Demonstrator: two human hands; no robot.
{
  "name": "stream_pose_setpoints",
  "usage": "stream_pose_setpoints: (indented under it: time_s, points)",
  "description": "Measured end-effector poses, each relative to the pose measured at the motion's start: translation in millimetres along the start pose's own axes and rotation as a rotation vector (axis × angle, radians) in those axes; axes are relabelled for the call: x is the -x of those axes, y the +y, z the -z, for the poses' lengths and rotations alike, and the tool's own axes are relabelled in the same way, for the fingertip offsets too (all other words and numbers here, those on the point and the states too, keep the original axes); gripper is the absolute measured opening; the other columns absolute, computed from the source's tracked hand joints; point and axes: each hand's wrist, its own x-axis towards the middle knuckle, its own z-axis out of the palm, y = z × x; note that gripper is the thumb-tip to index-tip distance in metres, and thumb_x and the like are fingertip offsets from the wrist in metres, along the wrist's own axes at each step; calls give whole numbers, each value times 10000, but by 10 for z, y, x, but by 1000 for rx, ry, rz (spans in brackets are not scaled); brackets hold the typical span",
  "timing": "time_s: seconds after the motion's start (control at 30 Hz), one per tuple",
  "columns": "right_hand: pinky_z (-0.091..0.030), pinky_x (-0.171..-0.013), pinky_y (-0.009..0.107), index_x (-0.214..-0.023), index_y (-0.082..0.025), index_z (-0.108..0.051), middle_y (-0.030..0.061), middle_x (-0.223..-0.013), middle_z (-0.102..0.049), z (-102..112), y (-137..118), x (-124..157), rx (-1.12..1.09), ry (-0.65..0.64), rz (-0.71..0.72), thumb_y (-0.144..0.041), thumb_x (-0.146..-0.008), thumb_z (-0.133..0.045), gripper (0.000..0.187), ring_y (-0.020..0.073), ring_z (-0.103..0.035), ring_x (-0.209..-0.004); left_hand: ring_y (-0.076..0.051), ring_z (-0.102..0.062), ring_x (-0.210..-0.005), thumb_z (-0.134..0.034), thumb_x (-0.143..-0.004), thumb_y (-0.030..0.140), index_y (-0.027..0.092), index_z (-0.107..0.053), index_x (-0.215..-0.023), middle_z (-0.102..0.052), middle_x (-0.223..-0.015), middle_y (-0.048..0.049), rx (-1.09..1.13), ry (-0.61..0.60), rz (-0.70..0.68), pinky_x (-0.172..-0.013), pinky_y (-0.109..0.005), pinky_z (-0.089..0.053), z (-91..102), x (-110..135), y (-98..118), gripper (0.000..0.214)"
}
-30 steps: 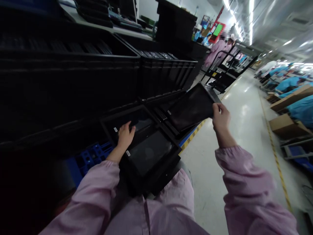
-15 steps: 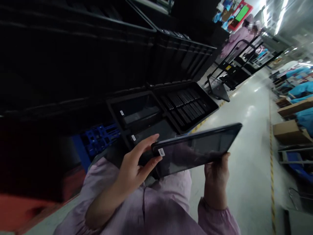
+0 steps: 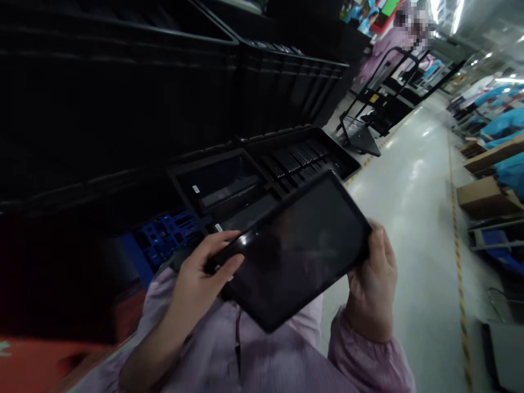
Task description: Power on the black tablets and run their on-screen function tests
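A dark tablet (image 3: 295, 251) with a glossy black screen is held above my lap, its face turned up toward me. My left hand (image 3: 204, 278) grips its left end, thumb on the screen side and fingers at the upper edge. At the right end, my right hand (image 3: 374, 273) has its thumb on the rim, the other fingers partly hidden behind. Just beyond the tablet lies a black tray (image 3: 184, 188) bearing more dark flat panels with small white labels; one labelled panel (image 3: 225, 185) lies fully in sight, another is partly covered by the tablet.
A black bin (image 3: 303, 131) with rows of thin dark pieces sits beside the tray. Large black crates (image 3: 123, 109) rise at the left, near a blue pallet (image 3: 167, 234). A black trolley (image 3: 360, 136) stands ahead by the aisle (image 3: 413, 218). Cardboard boxes (image 3: 487, 196) line the right; a person in pink is farther off.
The tablet has tilted so that its screen faces me more fully. My left hand has moved slightly left and down, and my right thumb has come up onto the rim.
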Motion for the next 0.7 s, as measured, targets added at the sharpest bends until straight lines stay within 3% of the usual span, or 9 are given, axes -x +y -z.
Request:
stream_pose_setpoints:
  time_s: [0.1,0.17,0.3,0.37,0.5,0.57,0.7]
  points:
    - [-649,-1027,338,-1290,-339,-779,11,-1288,-773,-236,-175,87,16,-162,3,-619,-988,-709,418,218,-732,-1227,-191,-734,-729,-1068,-311,580,274,-848,-887,-792,-851,-30,229,99,408,-632,-221,-608,-50,-15,-68,688]
    - [-614,-1116,413,-1296,-337,-776,14,-1420,-724,-359,-232,78,12,-239,48,-612,-960,-729,437,261,-671,-1347,-181,-739,-743,-1088,-238,572,264,-853,-953,-805,-905,-35,302,111,547,-661,-208,-613,-61,15,-95,813]
    - [-617,-1091,387,-1278,-363,-788,-12,-1445,-719,-455,-240,-3,-22,-353,148,-547,-964,-749,365,237,-677,-1322,-198,-780,-866,-1097,-308,575,279,-852,-1031,-825,-1017,-36,338,90,566,-709,-184,-614,-52,107,-106,820]
    - [-605,-1111,407,-1273,-361,-796,-8,-1399,-742,-459,-239,-27,-31,-380,167,-592,-971,-729,386,254,-668,-1346,-198,-779,-853,-1103,-258,553,273,-853,-971,-825,-991,-27,338,104,594,-681,-178,-608,-53,130,-95,806]
    - [-638,-1039,431,-1247,-312,-818,28,-1374,-755,-446,-244,-44,14,-336,174,-648,-914,-786,474,289,-715,-1260,-176,-768,-834,-1104,-247,546,265,-855,-970,-827,-1049,-21,322,115,599,-687,-176,-614,-60,128,-98,814]
    - [-653,-986,412,-1223,-294,-829,43,-1336,-774,-432,-223,-68,41,-290,175,-640,-888,-820,482,272,-744,-1170,-181,-773,-868,-1103,-301,549,267,-850,-1027,-823,-1096,-28,325,110,587,-709,-183,-620,-65,126,-128,819]
    - [-650,-979,371,-1186,-306,-844,25,-1276,-797,-387,-128,-132,48,-254,119,-635,-877,-832,451,236,-745,-1132,-195,-772,-853,-1110,-264,509,246,-826,-1062,-812,-1029,-32,348,109,647,-709,-201,-627,-89,127,-196,887]
